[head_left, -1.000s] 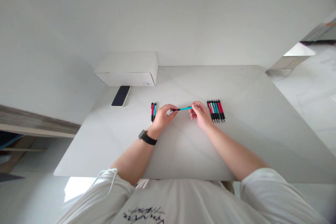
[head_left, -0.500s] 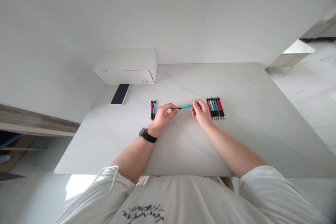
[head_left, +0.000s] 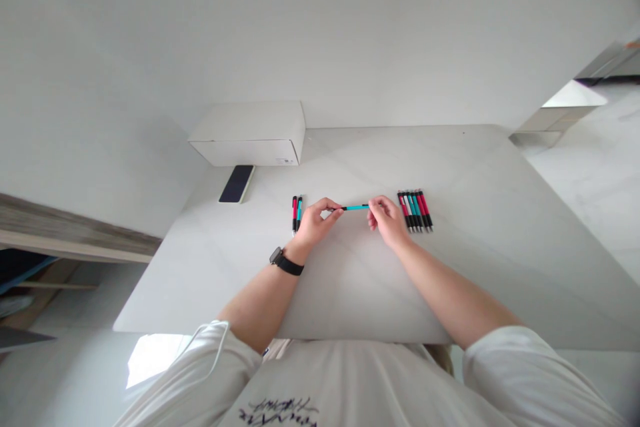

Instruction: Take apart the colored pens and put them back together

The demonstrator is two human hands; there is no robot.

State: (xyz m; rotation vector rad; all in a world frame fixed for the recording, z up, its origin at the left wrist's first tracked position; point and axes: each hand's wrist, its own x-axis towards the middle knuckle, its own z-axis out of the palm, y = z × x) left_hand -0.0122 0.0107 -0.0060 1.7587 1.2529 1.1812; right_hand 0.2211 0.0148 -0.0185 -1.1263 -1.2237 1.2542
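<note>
A teal pen [head_left: 355, 207] is held level above the white table [head_left: 350, 280], one end in each hand. My left hand [head_left: 316, 222], with a black watch on its wrist, pinches the pen's dark left end. My right hand [head_left: 387, 220] pinches its right end. Two pens, one red and one teal [head_left: 297, 211], lie side by side just left of my left hand. A row of several red, white and teal pens [head_left: 415, 211] lies just right of my right hand.
A white cardboard box [head_left: 251, 133] stands at the table's back left against the wall. A dark phone [head_left: 236, 183] lies face up in front of it. The table's near edge is close to my body; floor shows at right.
Both hands keep hold of the teal pen with hardly any shift. The view has moved slightly, as my head moved.
</note>
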